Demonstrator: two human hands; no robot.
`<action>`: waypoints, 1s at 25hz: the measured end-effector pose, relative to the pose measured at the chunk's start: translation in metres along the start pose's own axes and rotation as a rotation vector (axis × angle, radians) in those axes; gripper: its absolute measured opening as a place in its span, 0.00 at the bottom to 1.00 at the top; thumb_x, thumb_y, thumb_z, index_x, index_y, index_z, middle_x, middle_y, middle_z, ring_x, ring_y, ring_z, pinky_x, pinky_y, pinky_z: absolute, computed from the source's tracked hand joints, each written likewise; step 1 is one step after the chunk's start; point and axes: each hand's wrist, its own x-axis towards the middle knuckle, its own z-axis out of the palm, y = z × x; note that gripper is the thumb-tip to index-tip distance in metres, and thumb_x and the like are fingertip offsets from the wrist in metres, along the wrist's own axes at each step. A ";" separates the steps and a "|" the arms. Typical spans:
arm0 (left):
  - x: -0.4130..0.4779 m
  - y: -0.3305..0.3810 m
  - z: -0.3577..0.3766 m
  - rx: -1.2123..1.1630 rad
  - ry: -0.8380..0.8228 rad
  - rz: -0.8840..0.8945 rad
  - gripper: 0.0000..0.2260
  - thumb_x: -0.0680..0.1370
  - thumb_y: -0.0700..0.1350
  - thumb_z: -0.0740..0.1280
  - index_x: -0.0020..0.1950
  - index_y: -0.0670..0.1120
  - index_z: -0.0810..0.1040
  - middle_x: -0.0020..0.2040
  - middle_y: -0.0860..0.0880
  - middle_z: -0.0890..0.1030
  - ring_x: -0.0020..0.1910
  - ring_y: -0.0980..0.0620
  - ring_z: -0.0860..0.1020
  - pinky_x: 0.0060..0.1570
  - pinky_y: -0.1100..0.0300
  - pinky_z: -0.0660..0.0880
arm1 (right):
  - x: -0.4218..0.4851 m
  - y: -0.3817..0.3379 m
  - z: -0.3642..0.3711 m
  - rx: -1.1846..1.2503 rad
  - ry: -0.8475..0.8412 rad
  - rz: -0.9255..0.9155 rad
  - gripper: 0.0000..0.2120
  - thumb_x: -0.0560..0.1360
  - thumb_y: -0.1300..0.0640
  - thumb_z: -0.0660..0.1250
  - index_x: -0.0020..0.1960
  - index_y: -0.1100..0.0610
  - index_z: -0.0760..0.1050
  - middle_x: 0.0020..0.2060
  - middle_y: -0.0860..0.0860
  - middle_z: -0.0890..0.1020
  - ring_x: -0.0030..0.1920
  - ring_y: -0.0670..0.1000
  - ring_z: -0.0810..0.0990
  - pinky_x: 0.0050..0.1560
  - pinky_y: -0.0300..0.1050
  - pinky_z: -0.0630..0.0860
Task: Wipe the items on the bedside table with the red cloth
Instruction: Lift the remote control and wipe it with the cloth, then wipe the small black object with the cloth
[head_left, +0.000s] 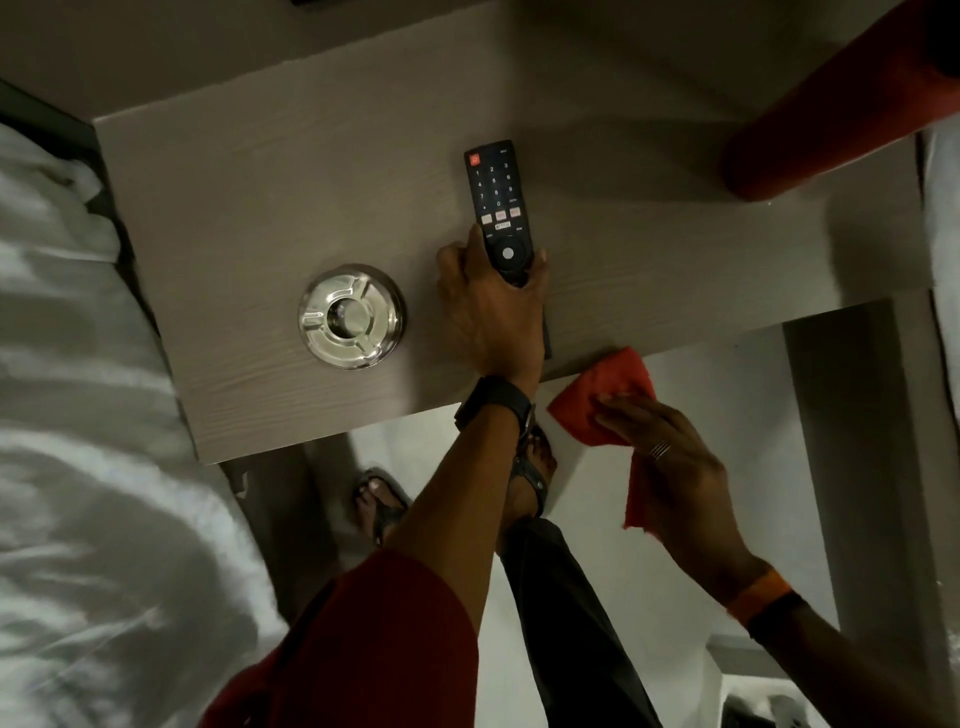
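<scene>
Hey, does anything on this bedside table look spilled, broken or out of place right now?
Nothing stands out. The remote sits in the left hand's grip, the metal ashtray rests upright, and the red cloth is in the right hand at the table's front edge.

Dim, soft-shadowed view; edges warped, glare on the ashtray (352, 316).

On the remote (497, 210) that your left hand (493, 306) grips at its near end, you can read keypad digits 1 to 9 and 0 beyond your fingers. The other small button labels are too blurred to read.
</scene>
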 end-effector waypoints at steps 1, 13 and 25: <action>-0.001 0.000 0.002 -0.007 0.008 0.007 0.27 0.71 0.54 0.76 0.66 0.46 0.77 0.58 0.44 0.77 0.55 0.47 0.78 0.51 0.57 0.75 | -0.001 -0.004 -0.001 0.125 0.088 0.062 0.19 0.75 0.64 0.69 0.65 0.58 0.72 0.63 0.57 0.76 0.66 0.59 0.76 0.69 0.50 0.75; 0.022 0.059 -0.038 -0.111 0.011 0.110 0.25 0.78 0.59 0.61 0.70 0.47 0.74 0.64 0.43 0.73 0.62 0.47 0.74 0.47 0.71 0.68 | 0.065 -0.034 -0.059 0.872 0.645 0.602 0.16 0.82 0.67 0.59 0.59 0.47 0.73 0.62 0.55 0.79 0.56 0.55 0.81 0.47 0.41 0.84; 0.061 0.283 0.009 0.575 -0.745 1.451 0.26 0.80 0.51 0.65 0.76 0.50 0.62 0.72 0.41 0.68 0.70 0.39 0.67 0.71 0.46 0.64 | 0.183 -0.042 -0.124 0.954 1.068 0.342 0.15 0.83 0.51 0.57 0.68 0.51 0.73 0.56 0.46 0.84 0.58 0.49 0.82 0.60 0.52 0.81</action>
